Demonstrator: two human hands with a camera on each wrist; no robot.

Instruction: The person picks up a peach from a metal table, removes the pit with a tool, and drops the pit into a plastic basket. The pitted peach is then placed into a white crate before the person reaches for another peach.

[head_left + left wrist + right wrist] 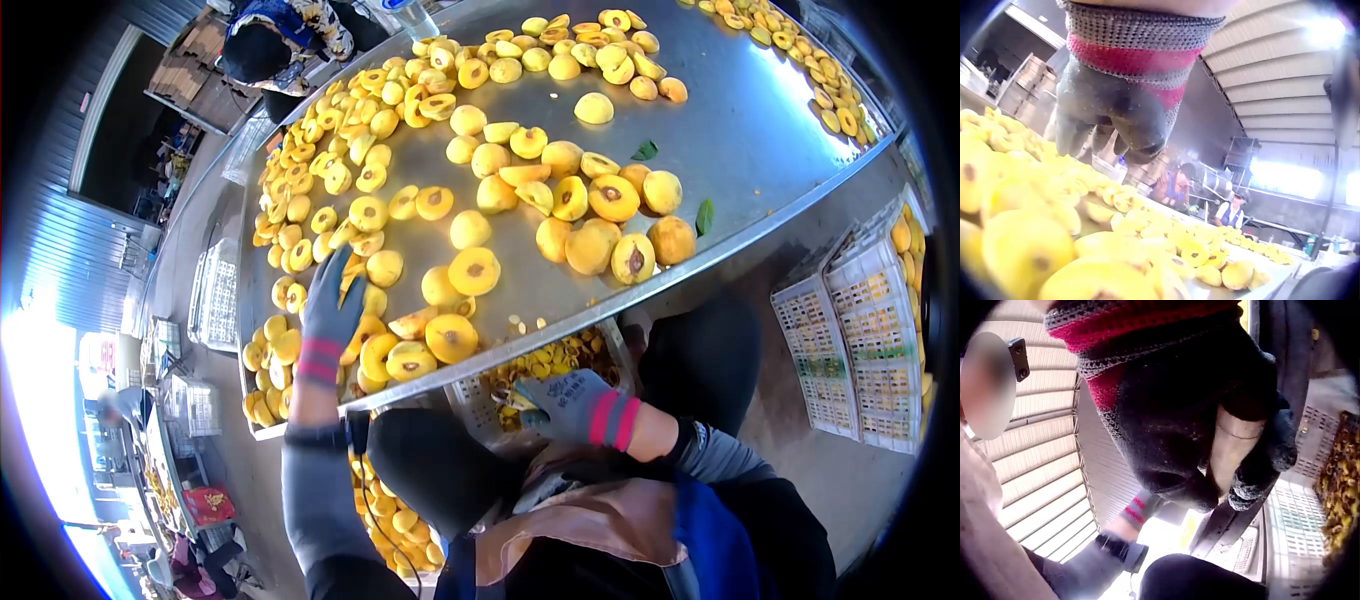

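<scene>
Hidden: end of pale handle [1232, 453], w/in grip.
L hand [330, 312]: stretched over peach halves [450, 338], fingers relaxed, holding nothing.
R hand [572, 405]: below table [740, 130] edge, fingers curled round pale handle.

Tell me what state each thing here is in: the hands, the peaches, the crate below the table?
Left hand, open, fingers stretched out over the cut fruit.
Right hand, curled round a pale handle.
Peach halves, cut, many lying face up.
Whole peaches, uncut, near the table edge.
Crate, holding yellow scraps.
</scene>
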